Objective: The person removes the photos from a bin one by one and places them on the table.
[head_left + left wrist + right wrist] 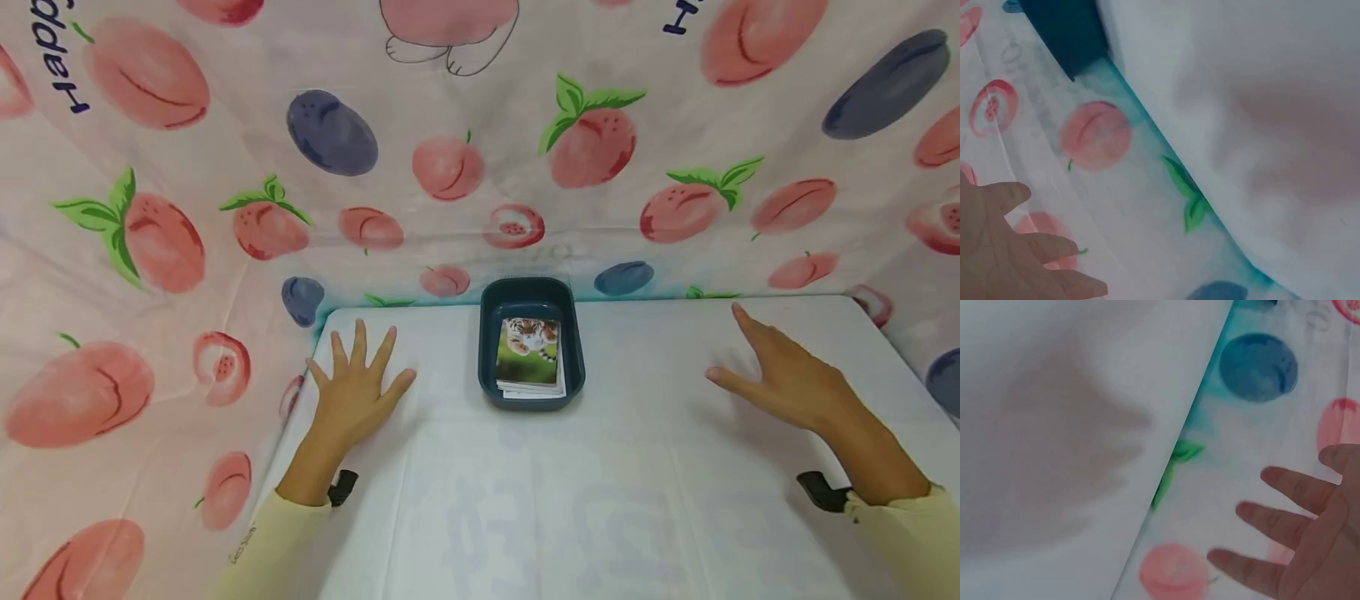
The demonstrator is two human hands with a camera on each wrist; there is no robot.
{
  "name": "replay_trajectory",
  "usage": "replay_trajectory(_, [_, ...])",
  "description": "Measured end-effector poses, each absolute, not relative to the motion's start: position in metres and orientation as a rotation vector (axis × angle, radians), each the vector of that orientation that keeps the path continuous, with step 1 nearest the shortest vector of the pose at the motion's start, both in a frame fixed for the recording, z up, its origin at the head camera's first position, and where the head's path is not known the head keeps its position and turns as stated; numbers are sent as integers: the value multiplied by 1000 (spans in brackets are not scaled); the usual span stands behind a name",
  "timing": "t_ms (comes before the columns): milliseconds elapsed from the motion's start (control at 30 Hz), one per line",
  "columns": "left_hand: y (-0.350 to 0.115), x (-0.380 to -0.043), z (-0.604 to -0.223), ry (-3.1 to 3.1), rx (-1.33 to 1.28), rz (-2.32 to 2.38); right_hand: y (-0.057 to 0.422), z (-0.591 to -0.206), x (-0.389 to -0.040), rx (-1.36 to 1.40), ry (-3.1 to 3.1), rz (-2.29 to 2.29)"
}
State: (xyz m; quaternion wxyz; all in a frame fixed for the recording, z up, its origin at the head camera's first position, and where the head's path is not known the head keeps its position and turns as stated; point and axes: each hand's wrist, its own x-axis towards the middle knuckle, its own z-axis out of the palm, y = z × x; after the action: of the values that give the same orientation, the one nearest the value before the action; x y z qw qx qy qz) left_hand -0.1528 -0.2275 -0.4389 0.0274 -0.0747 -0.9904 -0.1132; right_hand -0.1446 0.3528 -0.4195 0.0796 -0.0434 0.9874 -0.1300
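A dark teal tray [531,404] stands at the table's back edge, midway between the two hands. Inside it lies a stack of picture cards [528,358]; the top one shows a tiger on green grass. To the left of the tray, the left hand [352,396] is held with its fingers spread and nothing in it. The right hand [795,375] is over the right side of the table, fingers straight and thumb apart, also holding nothing. In the left wrist view a corner of the tray [1072,37] shows beyond the spread fingers [1050,247].
The white table [540,500] reaches back to a curtain [465,100] printed with peaches and blue fruit, which also hangs along the left side. Dark wrist straps [823,492] show at both cuffs. Shadows of the hands fall on the tabletop.
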Motion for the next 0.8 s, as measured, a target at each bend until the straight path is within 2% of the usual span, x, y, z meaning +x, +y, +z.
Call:
replay_trajectory(300, [-173, -176, -439, -2986, -256, -865, 276, -399, -197, -377, 2911, -618])
replay_trajectory(467, [-146, -194, -450, -2902, -235, -1241, 233, -399, -229, -528, 2867, -832])
replay_trajectory(800, [-102, -216, -474, -2687, 224, -1982, 159, -406, -287, -661, 2681, -809])
